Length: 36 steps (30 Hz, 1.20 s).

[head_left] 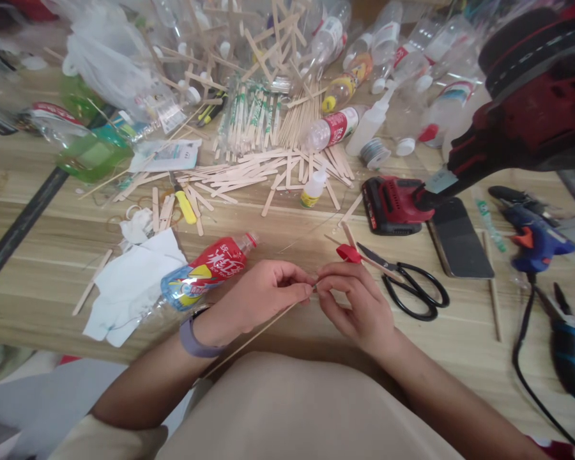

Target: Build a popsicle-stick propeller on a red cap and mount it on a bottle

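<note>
My left hand [263,294] pinches a thin wooden stick [263,330] near its upper end; the stick slants down toward my body. My right hand [357,303] is closed in a pinch at the stick's tip, its fingertips almost meeting the left ones. What sits between the right fingertips is too small to tell. Beside my left wrist lies a plastic bottle [206,271] with a red and blue label. A red piece [348,253] and black-handled scissors [414,291] are just beyond my right hand.
Craft sticks [230,174] and a small glue bottle [314,188] lie ahead. A red and black power tool [517,121] stands at the right, near a phone [460,237], a blue glue gun [539,246] and pliers [570,351]. White paper [124,281] is at the left; bottles crowd the back.
</note>
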### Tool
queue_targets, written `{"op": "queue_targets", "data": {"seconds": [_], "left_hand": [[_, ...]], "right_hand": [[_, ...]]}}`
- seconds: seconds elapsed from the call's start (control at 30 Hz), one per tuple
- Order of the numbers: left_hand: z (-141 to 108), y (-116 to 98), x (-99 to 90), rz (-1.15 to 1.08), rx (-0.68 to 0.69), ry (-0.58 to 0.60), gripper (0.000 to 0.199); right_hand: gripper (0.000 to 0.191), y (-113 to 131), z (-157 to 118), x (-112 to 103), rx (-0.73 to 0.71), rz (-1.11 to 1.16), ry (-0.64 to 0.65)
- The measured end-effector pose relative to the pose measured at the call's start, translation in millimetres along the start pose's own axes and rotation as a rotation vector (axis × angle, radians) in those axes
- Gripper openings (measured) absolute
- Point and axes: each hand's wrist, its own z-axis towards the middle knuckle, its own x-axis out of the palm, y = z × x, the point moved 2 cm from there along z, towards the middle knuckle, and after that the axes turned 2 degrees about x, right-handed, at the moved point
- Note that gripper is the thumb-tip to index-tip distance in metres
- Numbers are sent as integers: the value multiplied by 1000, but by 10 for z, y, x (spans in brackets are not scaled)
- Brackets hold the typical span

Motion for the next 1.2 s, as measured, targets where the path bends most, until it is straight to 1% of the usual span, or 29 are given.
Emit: {"op": "queue_targets", "data": {"seconds": [0.23, 0.43, 0.63, 0.77, 0.93, 1.2], "left_hand": [[27, 72, 4, -101, -45, 37, 11], [32, 101, 7, -174, -73, 62, 13], [38, 79, 7, -171, -74, 70, 13], [51, 82, -1, -178, -79, 68, 15], [58, 81, -6, -126, -36, 59, 16], [46, 83, -17, -55, -8, 46, 17]], "right_hand": [[16, 0, -4, 4, 6, -39, -1], [19, 1, 13, 0, 20, -6, -12], [20, -19, 28, -14, 55, 20, -27], [21, -22, 38, -31, 57, 29, -11], [19, -21, 53, -52, 50, 35, 21], [17, -38, 59, -39, 82, 56, 32]]}}
